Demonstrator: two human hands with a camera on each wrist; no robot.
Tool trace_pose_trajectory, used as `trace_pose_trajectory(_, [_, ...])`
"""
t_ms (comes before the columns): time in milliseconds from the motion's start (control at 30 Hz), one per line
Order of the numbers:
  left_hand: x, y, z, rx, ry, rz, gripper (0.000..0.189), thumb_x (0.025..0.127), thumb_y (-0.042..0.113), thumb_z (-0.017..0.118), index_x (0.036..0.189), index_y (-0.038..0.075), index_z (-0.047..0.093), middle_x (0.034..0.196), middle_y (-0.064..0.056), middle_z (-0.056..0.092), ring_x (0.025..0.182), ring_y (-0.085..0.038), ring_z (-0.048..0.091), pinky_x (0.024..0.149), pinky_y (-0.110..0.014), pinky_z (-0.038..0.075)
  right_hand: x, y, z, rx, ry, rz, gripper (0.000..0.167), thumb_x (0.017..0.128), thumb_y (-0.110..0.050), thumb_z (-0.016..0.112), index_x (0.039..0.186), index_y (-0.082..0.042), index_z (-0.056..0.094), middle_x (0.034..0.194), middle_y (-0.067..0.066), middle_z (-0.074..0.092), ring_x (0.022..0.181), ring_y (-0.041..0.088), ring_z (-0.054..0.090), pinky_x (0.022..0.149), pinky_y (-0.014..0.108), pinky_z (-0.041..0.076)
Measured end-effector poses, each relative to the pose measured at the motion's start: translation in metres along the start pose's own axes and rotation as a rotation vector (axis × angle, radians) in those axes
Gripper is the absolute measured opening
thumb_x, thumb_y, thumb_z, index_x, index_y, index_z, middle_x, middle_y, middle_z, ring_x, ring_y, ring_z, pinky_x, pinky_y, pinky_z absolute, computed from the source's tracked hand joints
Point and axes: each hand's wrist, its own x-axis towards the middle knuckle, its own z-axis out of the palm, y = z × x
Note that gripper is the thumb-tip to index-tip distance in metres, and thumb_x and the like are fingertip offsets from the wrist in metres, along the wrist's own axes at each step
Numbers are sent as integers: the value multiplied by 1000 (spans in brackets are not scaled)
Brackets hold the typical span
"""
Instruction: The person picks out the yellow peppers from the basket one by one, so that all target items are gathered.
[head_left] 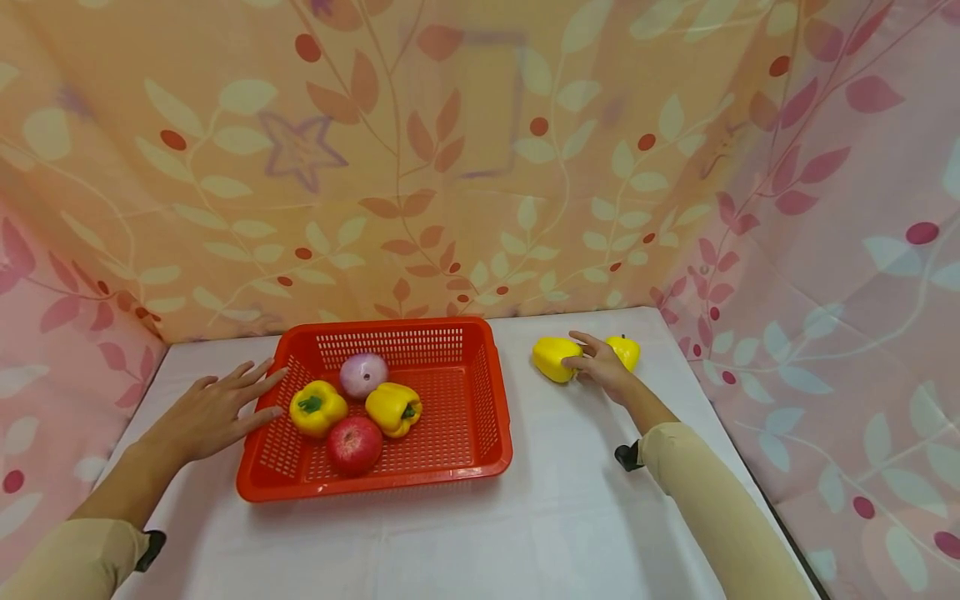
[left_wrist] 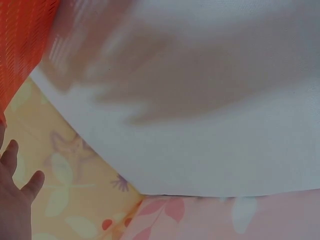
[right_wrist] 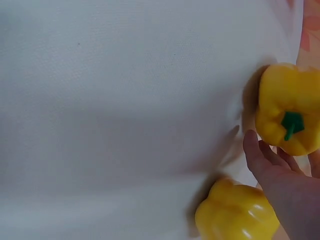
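My right hand (head_left: pixel 603 367) reaches between two yellow bell peppers on the white table. Its fingertips are at the stem end of the left bell pepper (head_left: pixel 555 359), not closed round it; whether they touch it I cannot tell. The other bell pepper (head_left: pixel 624 352) lies beside the hand, partly hidden by it. In the right wrist view the green-stemmed pepper (right_wrist: pixel 287 107) is by the fingertips, the second pepper (right_wrist: pixel 235 212) lower down. My left hand (head_left: pixel 217 408), fingers spread, is at the left rim of a red plastic basket (head_left: pixel 450 471).
Inside the basket are two yellow bell peppers (head_left: pixel 318 408) (head_left: pixel 393 409), a purple round vegetable (head_left: pixel 363 375) and a red round fruit (head_left: pixel 355 445). White cloth covers the table (head_left: pixel 420 542). Leaf-patterned curtains (head_left: pixel 480 167) stand at the back and sides.
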Motion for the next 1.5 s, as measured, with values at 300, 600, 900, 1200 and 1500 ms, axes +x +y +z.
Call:
trace_pose_trajectory(300, [0, 1, -1, 4, 4, 5, 75, 97, 59, 50, 155, 15, 34, 157, -24, 32, 139, -53, 29, 104, -76, 25, -4, -15, -5, -82, -6, -21, 76, 95, -19, 66, 158, -13, 25, 162, 21, 23, 147, 40, 25, 118, 60, 20])
trace_pose_trajectory(600, [0, 1, -3, 7, 3, 6, 75, 97, 59, 51, 155, 14, 35, 157, -24, 32, 139, -53, 29, 104, -77, 25, 0, -41, -4, -108, -7, -102, 79, 92, -29, 71, 157, -17, 29, 160, 20, 27, 148, 37, 24, 119, 61, 14])
trace_pose_trajectory(900, [-1, 1, -3, 15, 3, 4, 75, 97, 59, 50, 155, 15, 35, 157, -24, 32, 139, -53, 29, 104, -76, 25, -7, -77, 28, -116, -103, -178, 74, 93, -27, 70, 156, -20, 32, 160, 16, 30, 148, 37, 25, 119, 57, 21])
trace_pose_trajectory(1200, [0, 1, 0, 8, 10, 10, 74, 97, 59, 51, 155, 16, 35, 158, -23, 31, 140, -53, 29, 104, -76, 25, -13, -105, 68, -152, -203, -245, 74, 91, -27, 72, 155, -22, 35, 157, 12, 36, 147, 35, 29, 116, 58, 26])
trace_pose_trajectory(1500, [-2, 0, 0, 1, 2, 2, 76, 96, 60, 51, 156, 18, 32, 158, -23, 30, 140, -53, 28, 105, -77, 23, -15, -124, 113, -127, -319, -307, 69, 91, -22, 72, 152, -23, 40, 155, 12, 36, 142, 35, 37, 113, 56, 34])
